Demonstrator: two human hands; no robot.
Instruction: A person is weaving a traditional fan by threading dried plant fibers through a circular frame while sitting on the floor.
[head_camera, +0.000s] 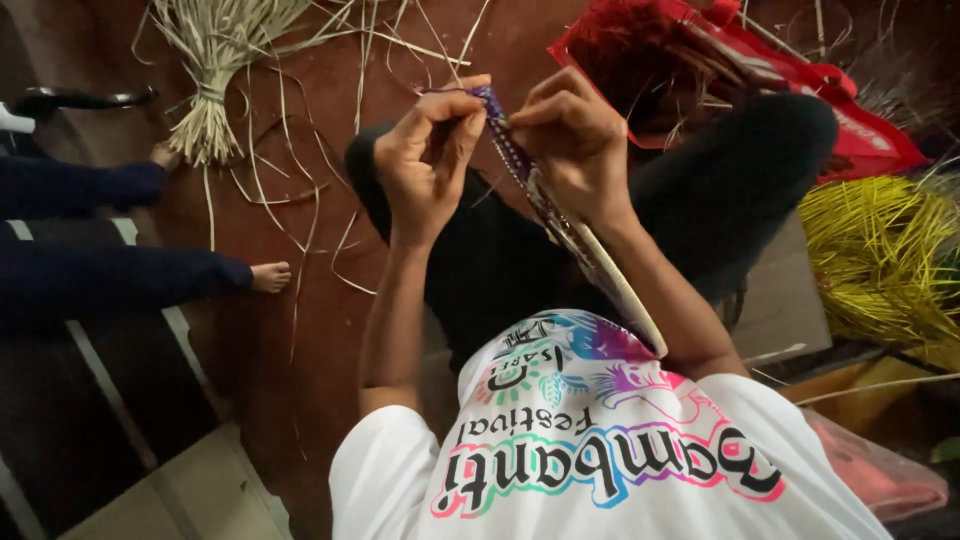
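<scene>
I hold a flat woven disc (590, 255) edge-on above my lap; its top edge carries purple stitching. My left hand (430, 160) pinches a thin purple strand (447, 91) at the top of the weave. My right hand (575, 140) grips the disc's upper edge from the right, fingertips meeting the left hand's. My knees in dark trousers lie below the hands, and my white printed shirt fills the bottom of the view.
A tied bundle of pale straw (205, 110) and loose strands lie on the red-brown floor at top left. Another person's legs and bare feet (268, 276) stretch in from the left. A red bag (840, 110) and yellow dyed straw (875, 255) sit on the right.
</scene>
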